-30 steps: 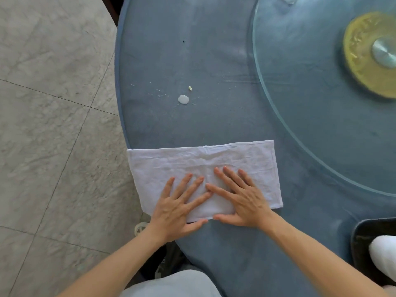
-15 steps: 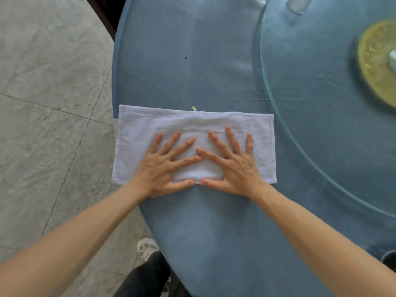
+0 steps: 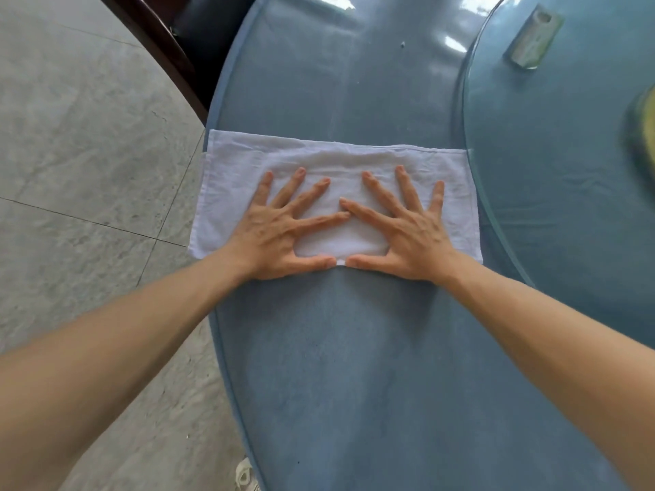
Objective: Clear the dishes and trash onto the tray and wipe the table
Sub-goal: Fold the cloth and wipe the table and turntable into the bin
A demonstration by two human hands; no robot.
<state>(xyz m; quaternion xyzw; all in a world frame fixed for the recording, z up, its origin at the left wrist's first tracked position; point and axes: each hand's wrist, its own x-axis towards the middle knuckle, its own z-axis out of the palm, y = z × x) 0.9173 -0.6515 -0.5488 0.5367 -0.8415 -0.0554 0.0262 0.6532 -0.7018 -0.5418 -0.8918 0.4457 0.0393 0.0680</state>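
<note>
1. Bright, even daylight; soft shadows under both forearms.
2. White glare patches on the glass table [image 3: 354, 83] at the far edge.
3. Wide-angle bending at the borders.
4. Blurred yellow disc [image 3: 647, 132] at right.

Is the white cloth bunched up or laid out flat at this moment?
Laid flat: the white cloth lies as a smooth rectangle on the table, left hand and right hand pressing it with spread fingers.

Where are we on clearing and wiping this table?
No dishes or trash show on the table, though the tray is out of view. Wiping is in hand: the left hand and right hand press flat on the white cloth. Left: the stretch beyond it and the glass turntable.
</note>
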